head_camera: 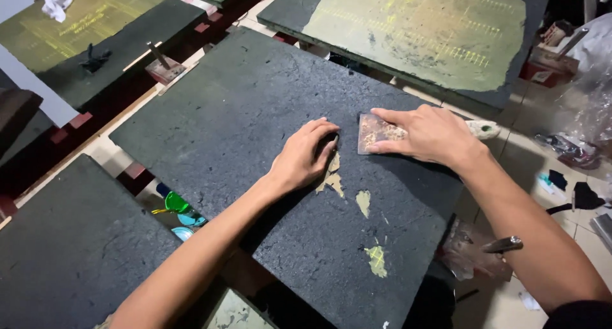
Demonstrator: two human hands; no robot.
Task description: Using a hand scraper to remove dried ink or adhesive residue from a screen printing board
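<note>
Surface: black, rough-coated board (255, 112), tilted diagonally in the head view, mostly bare of residue.
Neighbours: 3 more boards around it; the one at top right (414, 29) carries a wide yellow-green coating, the one at top left (83, 23) a similar patch.
Right hand (430, 134): fingers flat and pressed on a small, stained rectangular scraper card (376, 132), holding it against the board by its upper and lower edges.
Left hand (305, 157): palm down, fingers curled loosely, resting on the board just left of the card; holds nothing.
Residue: 3 pale yellow patches left, 1 touching the left hand (331, 176), 1 below it (363, 201), 1 near the lower edge (377, 261).
Progress (judgement): most of this board looks scraped clean; the 3 patches remain, all below the card.
Floor: pale tiles with scattered clutter at right (561, 176).
</note>
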